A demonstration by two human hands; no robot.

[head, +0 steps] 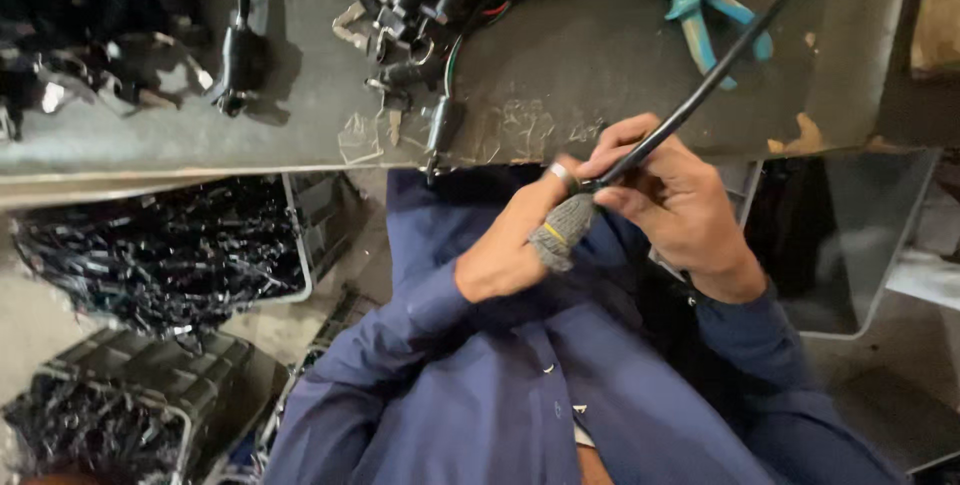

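The dark blue shirt sleeves (500,385) lead to the left hand (515,240) and right hand (675,200), fingers closed tight around a thin black cable (720,75) by the grey worktop (600,55), seemingly working its end, which needs steady pinching.

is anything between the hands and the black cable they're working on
Nothing visible does. Both hands already touch the black cable: the right hand pinches it, and the left hand, wearing a grey knit finger cover, meets its end. The pliers lie apart on the bench.
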